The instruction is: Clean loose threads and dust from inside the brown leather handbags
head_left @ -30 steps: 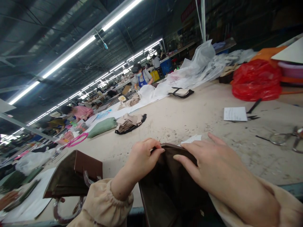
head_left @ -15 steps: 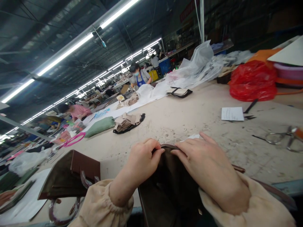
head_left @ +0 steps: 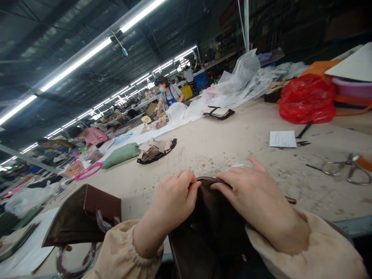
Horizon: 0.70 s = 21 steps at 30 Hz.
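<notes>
A dark brown bag (head_left: 200, 236) hangs at the table's near edge with its mouth towards me, its inside in shadow. My left hand (head_left: 178, 195) pinches the bag's rim between thumb and bent fingers. Just to the right, my right hand (head_left: 250, 193) grips the same rim, thumb inside and fingers over the outer side, the index finger lifted. A short stretch of curved edge shows between the two hands. The lower part of the bag is hidden by my sleeves and the frame's bottom. Another brown handbag (head_left: 103, 199) with wrapped handles lies on its side at left.
On the table (head_left: 241, 141) lie scissors (head_left: 353, 170), a white paper slip (head_left: 282, 138), a red plastic bag (head_left: 307, 99), a bundle of cut pieces (head_left: 155, 149), a green pouch (head_left: 121, 155) and a strapped stack (head_left: 218, 112). Co-workers (head_left: 170, 93) stand farther off.
Both hands keep their hold on the bag's rim, with the right hand shifted very slightly. The whole view has moved a little, and a distant co-worker's arm has lowered.
</notes>
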### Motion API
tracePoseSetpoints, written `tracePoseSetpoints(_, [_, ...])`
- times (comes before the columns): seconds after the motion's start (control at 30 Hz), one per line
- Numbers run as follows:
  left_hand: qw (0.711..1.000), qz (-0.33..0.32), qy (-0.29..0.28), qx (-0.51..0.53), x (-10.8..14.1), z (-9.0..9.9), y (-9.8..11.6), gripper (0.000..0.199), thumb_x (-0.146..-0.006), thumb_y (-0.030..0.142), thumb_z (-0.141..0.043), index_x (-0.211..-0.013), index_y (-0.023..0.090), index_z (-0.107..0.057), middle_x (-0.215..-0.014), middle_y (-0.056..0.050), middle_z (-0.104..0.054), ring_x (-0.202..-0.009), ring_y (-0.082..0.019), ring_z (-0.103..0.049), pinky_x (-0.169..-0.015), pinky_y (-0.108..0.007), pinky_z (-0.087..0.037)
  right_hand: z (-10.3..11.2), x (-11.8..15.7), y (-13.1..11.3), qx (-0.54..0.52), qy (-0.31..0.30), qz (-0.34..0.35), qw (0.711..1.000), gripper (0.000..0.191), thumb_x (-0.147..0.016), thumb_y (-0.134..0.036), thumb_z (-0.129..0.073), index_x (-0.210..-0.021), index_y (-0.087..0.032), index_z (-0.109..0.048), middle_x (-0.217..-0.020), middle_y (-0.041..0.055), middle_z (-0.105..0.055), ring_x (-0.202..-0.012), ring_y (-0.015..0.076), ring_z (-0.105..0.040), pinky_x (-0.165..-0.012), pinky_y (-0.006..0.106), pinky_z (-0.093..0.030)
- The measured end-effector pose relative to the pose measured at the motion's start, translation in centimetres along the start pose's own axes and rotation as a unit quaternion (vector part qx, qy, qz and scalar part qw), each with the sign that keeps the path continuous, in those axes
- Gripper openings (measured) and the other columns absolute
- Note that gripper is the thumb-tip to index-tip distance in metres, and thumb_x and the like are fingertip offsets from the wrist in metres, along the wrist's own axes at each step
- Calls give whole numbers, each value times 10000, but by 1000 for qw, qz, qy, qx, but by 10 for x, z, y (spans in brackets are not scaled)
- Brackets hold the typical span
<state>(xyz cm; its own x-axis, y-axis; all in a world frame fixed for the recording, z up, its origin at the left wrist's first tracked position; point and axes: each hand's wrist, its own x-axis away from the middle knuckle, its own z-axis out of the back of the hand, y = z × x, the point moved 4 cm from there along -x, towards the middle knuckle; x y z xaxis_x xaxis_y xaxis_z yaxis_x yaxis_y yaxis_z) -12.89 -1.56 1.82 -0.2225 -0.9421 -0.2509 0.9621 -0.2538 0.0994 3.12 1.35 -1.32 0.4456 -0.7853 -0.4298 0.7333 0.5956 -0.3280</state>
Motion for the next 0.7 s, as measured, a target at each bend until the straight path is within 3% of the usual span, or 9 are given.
tracePoseSetpoints(0.13, [1000,-16,-5,21,1,1,2,119,-879,244,-467,-792,201,-535,-773,-18,-622,-689,-163,-572,-651,-291,-417,1,-1,5,-10,-8,15,1000,102,-834,-326,-639,-852,-236,-684,-814,-2,-685,-803,193,-625,-1065,526,-185])
tracePoseSetpoints(0.33, [991,-59,3,123,5,5,4,134,-885,164,-445,-779,196,-521,-1042,-55,-625,-866,-140,-609,-757,-255,-463,2,-3,11,-24,-8,32,999,76,-814,-285,-661,-868,-247,-699,-825,-5,-693,-814,183,-630,-1059,476,-222])
tracePoseSetpoints(0.47, [990,-62,-10,124,9,5,3,137,-896,167,-435,-782,205,-502,-990,-44,-656,-1046,-163,-596,-805,-247,-459,0,-5,12,-48,-15,43,998,64,-810,-303,-671,-840,-257,-702,-796,-23,-681,-813,168,-622,-1079,478,-172])
tracePoseSetpoints(0.7, [995,-36,-16,96,11,3,0,102,-891,208,-462,-793,211,-492,-969,-9,-682,-835,-145,-625,-746,-269,-456,0,-6,13,-71,-37,45,996,79,-818,-331,-666,-822,-260,-701,-783,-38,-663,-821,160,-610,-1087,483,-138])
